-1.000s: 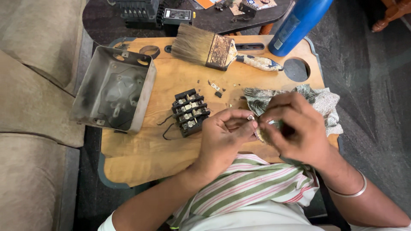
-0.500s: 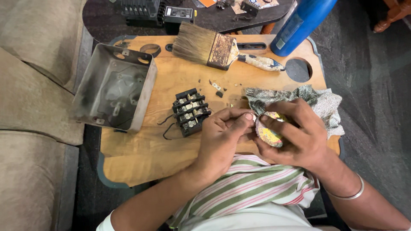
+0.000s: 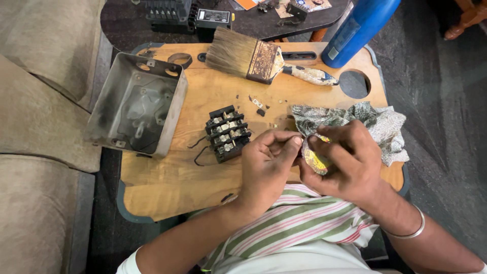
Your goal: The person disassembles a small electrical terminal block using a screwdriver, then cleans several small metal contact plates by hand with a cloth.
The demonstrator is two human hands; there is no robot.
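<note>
My left hand (image 3: 266, 165) and my right hand (image 3: 345, 162) meet over the near edge of a wooden lap tray (image 3: 167, 182). My right hand grips a small folded piece of worn yellow abrasive paper (image 3: 315, 160). The fingertips of my left hand pinch something tiny against that paper; it is hidden between the fingers. A black terminal block (image 3: 227, 133) with metal screws and thin black wires lies just left of my left hand. A patterned grey cloth (image 3: 375, 127) lies under and behind my right hand.
A grey metal box (image 3: 137, 104) sits open at the tray's left. A wide paintbrush (image 3: 253, 56) lies across the tray's far side, a blue bottle (image 3: 357, 30) at the far right. A dark table with black electrical parts (image 3: 170, 10) stands beyond. Beige cushions (image 3: 40, 101) flank the left.
The yellow abrasive paper has come into view in my right hand. Both hands have shifted slightly while working together; the other things on the tray stay put.
</note>
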